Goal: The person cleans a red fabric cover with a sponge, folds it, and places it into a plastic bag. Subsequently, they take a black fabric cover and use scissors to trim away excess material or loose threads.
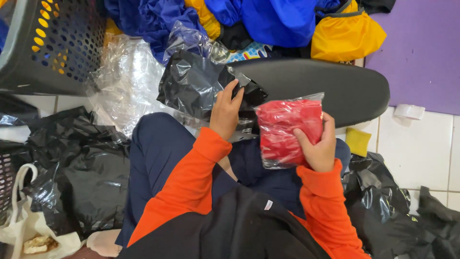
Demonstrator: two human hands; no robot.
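Note:
My right hand [318, 146] grips a clear plastic bag with a folded red garment inside [286, 129], held upright above my lap. My left hand [225, 112] holds a crumpled black plastic bag [196, 84], fingers curled over its edge. The two bags sit side by side, almost touching. Both sleeves are orange. I sit with dark blue trousers below my hands.
A dark perforated laundry basket [52, 43] stands at the top left. Blue and yellow garments [282, 19] are heaped at the top. Beyond my hands lies a black padded board [335, 86]. Black plastic bags [81, 172] lie left and right; a purple mat [421, 52] sits top right.

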